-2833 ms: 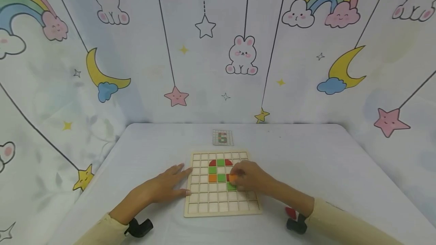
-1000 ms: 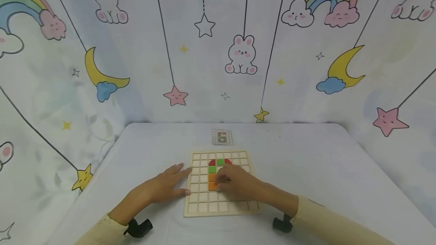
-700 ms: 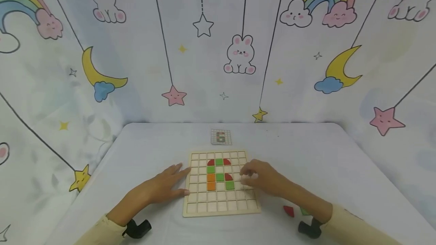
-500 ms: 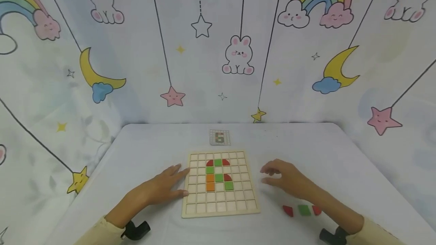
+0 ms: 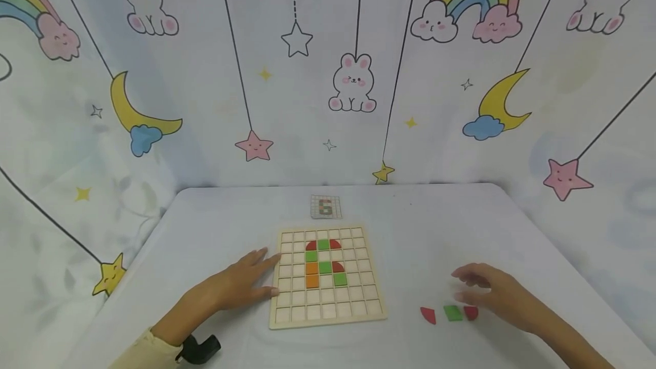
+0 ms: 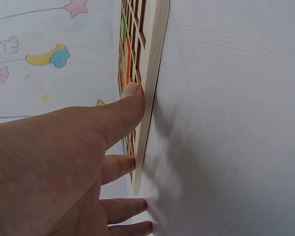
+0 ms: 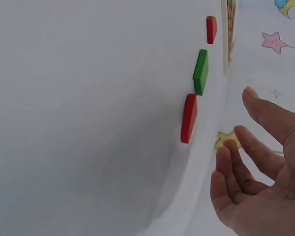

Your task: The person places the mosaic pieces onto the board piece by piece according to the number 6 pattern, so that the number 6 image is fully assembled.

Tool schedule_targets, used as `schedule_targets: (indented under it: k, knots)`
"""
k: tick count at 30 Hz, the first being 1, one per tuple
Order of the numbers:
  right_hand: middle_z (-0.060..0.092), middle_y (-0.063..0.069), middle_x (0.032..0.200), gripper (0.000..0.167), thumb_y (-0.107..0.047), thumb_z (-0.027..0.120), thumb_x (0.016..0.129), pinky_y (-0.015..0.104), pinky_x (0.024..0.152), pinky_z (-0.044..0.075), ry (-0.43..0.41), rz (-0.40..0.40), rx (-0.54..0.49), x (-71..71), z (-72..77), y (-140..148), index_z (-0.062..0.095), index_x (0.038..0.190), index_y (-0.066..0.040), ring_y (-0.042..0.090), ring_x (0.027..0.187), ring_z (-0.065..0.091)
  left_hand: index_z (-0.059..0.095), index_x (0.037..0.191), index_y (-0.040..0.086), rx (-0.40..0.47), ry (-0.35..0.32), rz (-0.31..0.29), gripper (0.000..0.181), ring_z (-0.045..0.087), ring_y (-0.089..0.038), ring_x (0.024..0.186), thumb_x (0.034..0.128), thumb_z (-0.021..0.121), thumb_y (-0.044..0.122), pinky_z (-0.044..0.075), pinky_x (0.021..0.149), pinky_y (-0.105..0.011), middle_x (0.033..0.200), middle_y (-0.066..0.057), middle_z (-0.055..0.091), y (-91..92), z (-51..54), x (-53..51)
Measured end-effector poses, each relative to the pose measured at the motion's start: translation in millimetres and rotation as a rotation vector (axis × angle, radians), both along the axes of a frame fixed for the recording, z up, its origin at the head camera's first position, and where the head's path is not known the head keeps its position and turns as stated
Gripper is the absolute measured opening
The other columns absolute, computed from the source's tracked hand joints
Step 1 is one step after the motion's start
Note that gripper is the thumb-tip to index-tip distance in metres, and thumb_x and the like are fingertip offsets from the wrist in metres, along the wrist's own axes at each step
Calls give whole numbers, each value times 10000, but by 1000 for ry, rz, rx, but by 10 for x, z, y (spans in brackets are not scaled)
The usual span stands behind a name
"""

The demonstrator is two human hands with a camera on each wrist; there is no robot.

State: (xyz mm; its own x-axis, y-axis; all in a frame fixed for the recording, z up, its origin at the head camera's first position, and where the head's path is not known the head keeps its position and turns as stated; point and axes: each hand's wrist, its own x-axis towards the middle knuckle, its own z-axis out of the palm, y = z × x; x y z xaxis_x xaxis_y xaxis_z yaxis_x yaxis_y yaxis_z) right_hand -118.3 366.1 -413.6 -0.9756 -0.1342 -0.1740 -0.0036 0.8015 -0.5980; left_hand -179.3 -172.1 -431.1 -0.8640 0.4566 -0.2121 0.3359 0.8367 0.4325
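Observation:
A wooden grid board (image 5: pixel 328 312) lies on the white table, with red, green and orange tiles set in several of its cells. My left hand (image 5: pixel 241 283) rests at the board's left edge, fingers spread; in the left wrist view its thumb (image 6: pixel 132 98) touches the rim. To the right of the board, my right hand (image 5: pixel 499 295) hovers with nothing between thumb and fingers. Below and left of it lie a green square tile (image 5: pixel 453 313), a red quarter-round tile (image 5: pixel 471 313) and another red quarter-round tile (image 5: pixel 427 315). All three also show in the right wrist view.
Behind the board lies a small card (image 5: pixel 325 207) printed with a coloured 6 on a grid. A backdrop with rainbows, moons and rabbits rises beyond the table's back edge. A black wrist camera (image 5: pixel 200 349) sits on the left wrist.
My right hand has set an orange tile in the cell under the other orange one, let go, and moved right to above the loose tiles. My left hand stays at the board.

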Motion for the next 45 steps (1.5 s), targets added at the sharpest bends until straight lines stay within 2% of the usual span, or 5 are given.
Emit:
schedule_targets:
  k: [10, 16, 24, 37, 45]
  knots:
    - [694, 30, 1284, 540, -382, 884, 848, 203, 876, 563, -58, 5, 82, 130, -179, 192, 703, 1277, -108, 264, 1191, 637, 396, 1644, 173, -8, 5, 0, 816, 273, -480, 1568, 982, 702, 541, 306, 1215, -688, 1700, -242, 297, -19, -14, 4]
    - [689, -56, 1167, 398, -330, 865, 879, 167, 844, 549, -13, 64, 93, 144, -186, 210, 718, 1198, -143, 38, 1019, 601, 390, 1647, 179, 1, 11, -4, 822, 274, -489, 1564, 981, 701, 545, 305, 1210, -699, 1699, -248, 296, -16, 4, 11]
    - [667, -68, 1082, 268, -275, 833, 912, 150, 827, 545, 3, 89, 76, 152, -215, 209, 715, 1128, -169, -18, 930, 564, 392, 1647, 189, -3, 5, -3, 820, 271, -488, 1566, 980, 699, 554, 303, 1212, -698, 1700, -245, 295, -25, -10, 12]
    - [681, -102, 1028, 264, -313, 846, 898, 158, 817, 552, 2, 77, 116, 108, -223, 172, 728, 1099, -189, 7, 909, 578, 387, 1651, 223, -14, -8, 9, 815, 265, -467, 1576, 978, 699, 561, 306, 1216, -688, 1714, -217, 282, -28, -34, -6]
    - [657, -154, 1010, 233, -290, 837, 911, 218, 833, 587, 143, 178, 145, 22, -169, 95, 724, 1099, -210, -7, 929, 582, 381, 1654, 224, -13, -14, 10, 817, 262, -475, 1574, 979, 700, 558, 307, 1211, -696, 1716, -219, 275, -29, -44, -20]
